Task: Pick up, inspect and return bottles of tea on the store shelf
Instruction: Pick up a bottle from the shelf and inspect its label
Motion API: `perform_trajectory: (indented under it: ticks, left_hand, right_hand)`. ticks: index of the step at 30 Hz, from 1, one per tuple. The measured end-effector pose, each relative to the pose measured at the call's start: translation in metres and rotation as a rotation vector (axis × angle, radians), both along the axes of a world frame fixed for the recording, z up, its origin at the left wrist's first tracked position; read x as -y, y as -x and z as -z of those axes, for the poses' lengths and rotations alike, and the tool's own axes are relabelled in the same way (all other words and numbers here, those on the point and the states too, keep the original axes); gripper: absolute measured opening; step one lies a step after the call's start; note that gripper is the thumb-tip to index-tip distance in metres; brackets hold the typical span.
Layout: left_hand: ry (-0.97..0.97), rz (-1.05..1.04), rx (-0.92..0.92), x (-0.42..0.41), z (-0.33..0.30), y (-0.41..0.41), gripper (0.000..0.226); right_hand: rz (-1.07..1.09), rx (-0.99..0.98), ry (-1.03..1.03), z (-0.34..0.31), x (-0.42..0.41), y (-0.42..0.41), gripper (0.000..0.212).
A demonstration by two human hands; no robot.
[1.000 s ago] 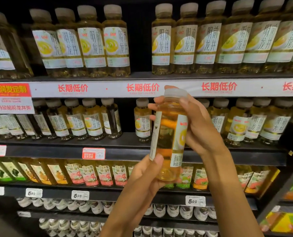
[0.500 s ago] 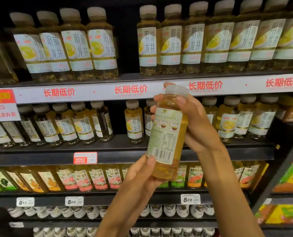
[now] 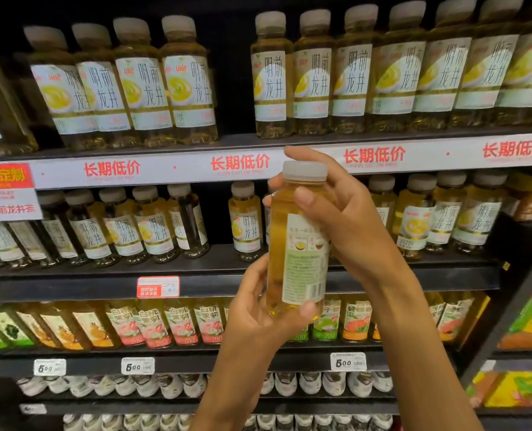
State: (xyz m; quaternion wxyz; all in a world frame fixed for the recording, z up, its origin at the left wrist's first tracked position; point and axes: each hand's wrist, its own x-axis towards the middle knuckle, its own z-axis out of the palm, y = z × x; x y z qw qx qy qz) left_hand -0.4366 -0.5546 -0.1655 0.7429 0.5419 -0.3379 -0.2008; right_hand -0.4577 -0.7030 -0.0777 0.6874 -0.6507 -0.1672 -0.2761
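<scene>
I see a dark metal store shelf [image 3: 233, 276] with flat boards, and it fills the whole view. On its top board a white price strip [image 3: 177, 169] with red characters runs from side to side. Above the strip stand 2 groups of tea bottles [image 3: 354, 76] in clear plastic with pale caps and white paper labels; I count 4 in the left group, and in the right group at least 7, the last ones cut by the edge. On the lower boards are 3 small white price tags [image 3: 137, 365] and 1 red tag [image 3: 158, 286].

In front of the middle board I hold 1 bottle [image 3: 298, 244], upright, away from the shelf. It is a smooth round plastic bottle with yellow tea, a pale ribbed cap and a light green back label with a barcode. My left hand [image 3: 258, 318] grips its bottom, thumb on the front. My right hand [image 3: 348, 225] is curled around its upper part, thumb on the shoulder.
</scene>
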Motion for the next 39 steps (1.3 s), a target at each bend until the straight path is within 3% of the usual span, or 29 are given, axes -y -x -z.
perform_trajectory:
  ticks: [6,10,16,20,25,29,39]
  left_hand:
    - [-0.124,0.167,-0.024,-0.008,0.001,-0.003,0.06]
    - [-0.057,0.172,-0.094,-0.015,-0.002,-0.009,0.073]
    - [0.096,0.112,-0.107,-0.01,-0.003,-0.008,0.06]
    - [0.12,0.06,-0.136,-0.01,-0.002,-0.012,0.069]
    - [0.085,0.167,-0.182,-0.009,-0.005,-0.014,0.074]
    - [0.072,0.25,-0.222,-0.009,-0.003,-0.011,0.056]
    - [0.088,-0.275,-0.006,0.011,-0.035,-0.02,0.065]
  right_hand:
    - [-0.151,0.037,-0.089,-0.001,-0.004,-0.002,0.051]
    - [-0.107,0.025,-0.142,0.003,-0.002,-0.004,0.042]
    - [0.071,-0.015,0.04,-0.005,-0.006,0.0,0.073]
    - [0.09,0.01,0.012,0.0,0.0,-0.002,0.056]
    - [-0.061,0.045,-0.111,0.003,0.001,-0.006,0.061]
    - [-0.097,0.057,-0.131,-0.001,0.003,-0.008,0.064]
    - [0.154,0.015,-0.015,-0.032,0.004,-0.021,0.045]
